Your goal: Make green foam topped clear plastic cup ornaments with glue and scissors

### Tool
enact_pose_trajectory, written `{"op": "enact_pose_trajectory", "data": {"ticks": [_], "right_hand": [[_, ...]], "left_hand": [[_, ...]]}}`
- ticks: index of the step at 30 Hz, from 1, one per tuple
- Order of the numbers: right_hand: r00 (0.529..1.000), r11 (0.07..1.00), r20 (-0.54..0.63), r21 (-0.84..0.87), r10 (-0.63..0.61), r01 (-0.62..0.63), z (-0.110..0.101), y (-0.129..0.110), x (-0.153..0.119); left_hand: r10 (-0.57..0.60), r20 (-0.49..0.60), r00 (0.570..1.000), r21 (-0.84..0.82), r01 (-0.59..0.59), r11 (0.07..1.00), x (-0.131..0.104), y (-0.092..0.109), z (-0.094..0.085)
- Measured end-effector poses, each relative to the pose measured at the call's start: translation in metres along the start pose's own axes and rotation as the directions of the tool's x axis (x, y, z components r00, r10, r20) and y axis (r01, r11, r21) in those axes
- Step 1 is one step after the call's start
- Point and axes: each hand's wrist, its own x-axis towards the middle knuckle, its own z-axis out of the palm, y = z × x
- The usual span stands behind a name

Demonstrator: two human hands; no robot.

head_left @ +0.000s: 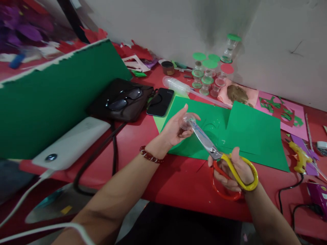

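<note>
Near the middle of the view, my left hand holds a small clear plastic piece, round in shape, between thumb and fingers. Large scissors with one yellow and one red handle are in my right hand, whose fingers and thumb wrap the handle loops. The blades look closed together, and their tip is at the clear piece. Beneath both hands lies green sheet material on the red table, with a smaller green piece over its right part.
Small clear hourglass shapes with green and red discs stand at the back by the wall. A phone, glasses on a dark case and a white power bank lie left. A yellow glue gun is right.
</note>
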Motion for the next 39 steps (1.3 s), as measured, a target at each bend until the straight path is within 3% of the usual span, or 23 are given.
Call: {"op": "enact_pose_trajectory", "data": {"ticks": [13,20,23,26,39], "right_hand": [[0.995,0.991,0.068,0.101,0.076,-0.083,-0.005,-0.005,-0.002],[0.988,0.988,-0.027,-0.023,0.152,-0.153,-0.004,-0.008,-0.005],[0.989,0.987,-0.081,-0.096,0.124,-0.131,-0.004,-0.01,-0.006],[0.991,0.982,-0.065,-0.142,0.114,-0.122,-0.007,-0.012,-0.006],[0.987,0.97,-0.1,-0.196,0.125,-0.143,0.0,-0.014,-0.005]], "left_hand": [[0.046,0.074,0.996,0.006,-0.047,0.999,0.004,-0.003,-0.007],[-0.052,0.205,0.977,0.106,0.03,0.994,0.005,-0.002,-0.012],[-0.094,0.231,0.968,0.137,0.064,0.988,0.006,-0.001,-0.014],[-0.123,0.258,0.958,0.155,0.085,0.984,0.007,-0.001,-0.014],[-0.155,0.276,0.948,0.171,0.111,0.979,0.005,0.001,-0.015]]}}
